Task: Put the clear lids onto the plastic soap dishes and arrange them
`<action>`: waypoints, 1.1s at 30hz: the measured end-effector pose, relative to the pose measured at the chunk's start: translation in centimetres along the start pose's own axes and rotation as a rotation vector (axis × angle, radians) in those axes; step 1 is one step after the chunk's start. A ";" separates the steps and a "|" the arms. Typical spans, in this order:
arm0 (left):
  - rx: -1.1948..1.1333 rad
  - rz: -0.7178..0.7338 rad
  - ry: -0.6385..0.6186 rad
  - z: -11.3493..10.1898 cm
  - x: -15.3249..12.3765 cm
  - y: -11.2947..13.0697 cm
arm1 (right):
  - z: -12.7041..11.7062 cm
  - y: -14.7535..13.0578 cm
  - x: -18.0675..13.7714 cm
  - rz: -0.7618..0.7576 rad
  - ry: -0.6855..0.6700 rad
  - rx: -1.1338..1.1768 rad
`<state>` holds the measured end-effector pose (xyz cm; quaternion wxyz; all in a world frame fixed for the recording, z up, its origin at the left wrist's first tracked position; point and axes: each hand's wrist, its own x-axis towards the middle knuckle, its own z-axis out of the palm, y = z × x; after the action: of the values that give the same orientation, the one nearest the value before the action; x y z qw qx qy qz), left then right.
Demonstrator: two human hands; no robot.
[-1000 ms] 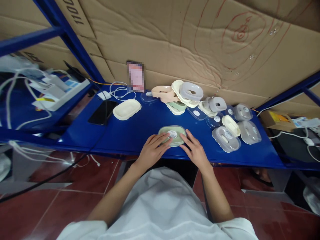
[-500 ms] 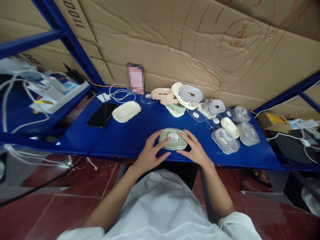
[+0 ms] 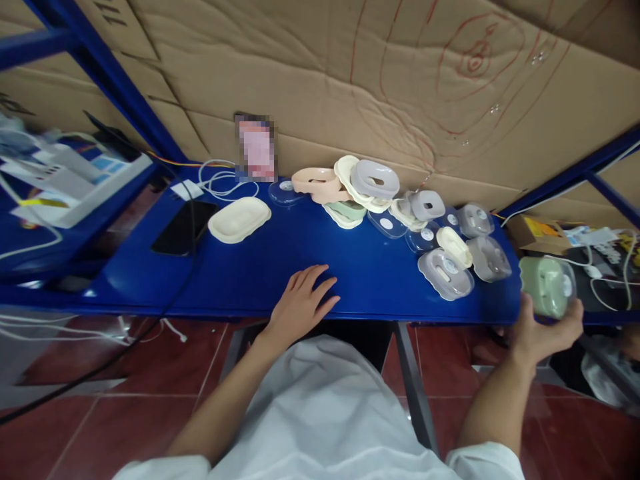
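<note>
Off the shelf's right end, right hand [image 3: 543,330] grips green box [image 3: 547,295] — tilted.

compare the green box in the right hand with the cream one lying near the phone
The green box is held up by the right hand; the cream box lies flat on the blue table. The green box wears a clear lid; the cream box shows none. Both are rounded oblongs.
</note>
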<state>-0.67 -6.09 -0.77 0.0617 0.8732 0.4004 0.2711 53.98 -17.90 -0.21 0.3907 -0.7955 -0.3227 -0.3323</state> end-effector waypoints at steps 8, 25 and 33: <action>0.038 0.004 -0.002 0.4 0.0 0.0 | 3.1 2.8 -1.5 0.219 -0.277 -0.069; -0.002 0.242 -0.314 3.8 13.0 0.0 | 2.2 -15.2 -8.0 -0.498 -0.415 0.109; -0.040 0.331 -0.296 6.3 17.0 -1.3 | 0.7 -17.8 -8.6 -0.781 -0.642 0.428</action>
<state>10.80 7.98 0.72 0.0917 0.9559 0.2327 0.1541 35.48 -10.80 -0.01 0.2730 -0.5808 -0.7574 -0.1201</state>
